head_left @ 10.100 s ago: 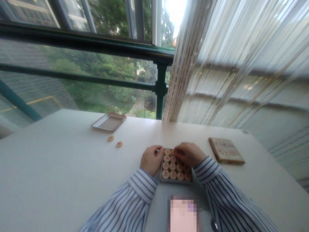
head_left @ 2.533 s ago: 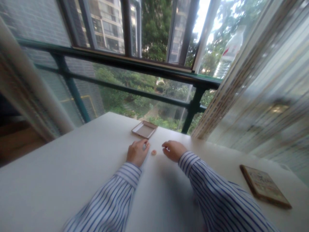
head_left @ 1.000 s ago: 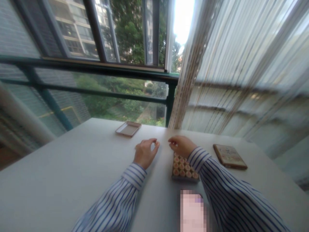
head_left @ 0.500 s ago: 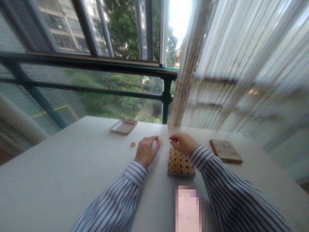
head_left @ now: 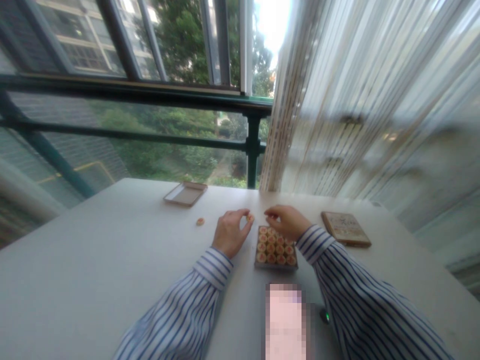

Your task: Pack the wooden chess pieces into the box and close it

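My left hand (head_left: 233,230) pinches a round wooden piece with a red mark, like a Chinese chess piece (head_left: 250,218), between thumb and forefinger above the table. My right hand (head_left: 285,220) is just across from it, over the far right part of a shallow box (head_left: 276,266) filled with rows of such pieces. Its fingers are loosely curled, the thumb a little apart from them, and no piece shows between them. This hand hides some of the pieces in the box. One loose piece (head_left: 200,221) lies on the table left of my left hand.
An open, shallow tray or lid (head_left: 186,194) lies at the table's far left edge. To the right is a flat brown box or folded board (head_left: 345,229) with printing. A blurred-out pink object (head_left: 285,320) stands near the front. String curtains (head_left: 288,100) hang behind the white table (head_left: 93,260).
The view has shifted slightly, so the table things appear a little further left and higher. Both hands keep nearly the same pose, the left still pinching the piece.
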Available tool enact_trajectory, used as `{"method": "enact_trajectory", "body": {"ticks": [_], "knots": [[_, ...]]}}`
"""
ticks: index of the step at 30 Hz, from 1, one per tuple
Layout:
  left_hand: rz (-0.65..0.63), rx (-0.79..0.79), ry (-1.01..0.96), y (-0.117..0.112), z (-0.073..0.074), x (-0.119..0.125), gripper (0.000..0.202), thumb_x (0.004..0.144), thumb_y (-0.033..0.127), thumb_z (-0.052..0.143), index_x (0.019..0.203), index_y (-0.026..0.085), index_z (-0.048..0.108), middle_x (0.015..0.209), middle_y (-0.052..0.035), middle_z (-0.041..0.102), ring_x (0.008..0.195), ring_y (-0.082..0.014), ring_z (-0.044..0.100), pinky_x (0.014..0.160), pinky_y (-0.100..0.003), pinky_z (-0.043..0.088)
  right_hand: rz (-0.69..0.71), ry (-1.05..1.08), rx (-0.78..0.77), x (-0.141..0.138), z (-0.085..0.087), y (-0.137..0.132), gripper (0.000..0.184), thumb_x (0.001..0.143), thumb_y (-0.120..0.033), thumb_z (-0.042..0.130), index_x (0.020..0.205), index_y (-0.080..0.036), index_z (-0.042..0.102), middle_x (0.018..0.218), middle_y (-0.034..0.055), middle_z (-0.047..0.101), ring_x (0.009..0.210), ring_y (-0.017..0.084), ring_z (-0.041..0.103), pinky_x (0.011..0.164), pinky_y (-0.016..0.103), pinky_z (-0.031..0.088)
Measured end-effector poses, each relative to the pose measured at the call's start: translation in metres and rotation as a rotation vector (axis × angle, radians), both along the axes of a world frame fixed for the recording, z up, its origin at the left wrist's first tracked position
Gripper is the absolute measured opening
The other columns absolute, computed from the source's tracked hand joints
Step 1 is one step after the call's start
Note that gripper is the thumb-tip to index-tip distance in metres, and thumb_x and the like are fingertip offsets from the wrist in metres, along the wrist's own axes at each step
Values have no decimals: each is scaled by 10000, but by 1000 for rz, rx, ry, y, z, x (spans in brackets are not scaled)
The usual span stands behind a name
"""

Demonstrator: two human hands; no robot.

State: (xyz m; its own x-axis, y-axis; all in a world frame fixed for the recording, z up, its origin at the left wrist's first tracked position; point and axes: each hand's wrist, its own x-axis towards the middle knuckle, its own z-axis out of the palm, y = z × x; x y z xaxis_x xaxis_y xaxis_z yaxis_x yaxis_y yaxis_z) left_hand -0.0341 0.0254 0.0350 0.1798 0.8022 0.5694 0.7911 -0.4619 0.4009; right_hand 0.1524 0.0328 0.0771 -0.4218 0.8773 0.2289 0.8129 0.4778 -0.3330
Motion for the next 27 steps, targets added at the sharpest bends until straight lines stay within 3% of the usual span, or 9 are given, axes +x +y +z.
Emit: {"method": "enact_trajectory", "body": {"ticks": [27], "knots": [[-98, -54, -51, -8, -16, 35, 269, 756, 274, 545, 1017, 210, 569, 970, -39, 642, 917, -190, 562, 818, -353, 429, -74, 126, -4, 27, -20, -17, 243, 779, -269, 486, 939, -173, 642, 862, 48, 664, 771, 143, 591, 726, 256, 438]]}}
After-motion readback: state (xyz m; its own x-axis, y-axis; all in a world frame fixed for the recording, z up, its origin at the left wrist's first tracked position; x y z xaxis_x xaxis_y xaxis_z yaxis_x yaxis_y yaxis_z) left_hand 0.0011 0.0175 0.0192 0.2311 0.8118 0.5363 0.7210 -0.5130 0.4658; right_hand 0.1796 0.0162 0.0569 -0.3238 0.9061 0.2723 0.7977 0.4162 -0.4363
